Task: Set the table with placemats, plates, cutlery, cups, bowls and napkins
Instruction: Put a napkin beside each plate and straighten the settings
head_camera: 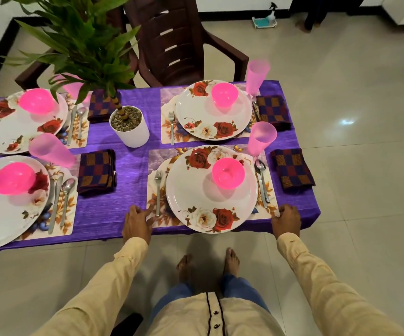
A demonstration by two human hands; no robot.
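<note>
Pressing left hand (pixel 136 223) flat on placemat (pixel 156 156) near-left corner; right hand (pixel 285 220) pinching near-right corner, beside table (pixel 99 214) edge.

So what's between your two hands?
In the head view, between the left hand and right hand lies the placemat with the flowered plate on it.

potted plant (pixel 129 127), brown chair (pixel 174 42), spray bottle (pixel 271 13)

Soft indoor light, glare patch on floor tiles (pixel 347 121), wide-angle edge bending, slight blur
</note>
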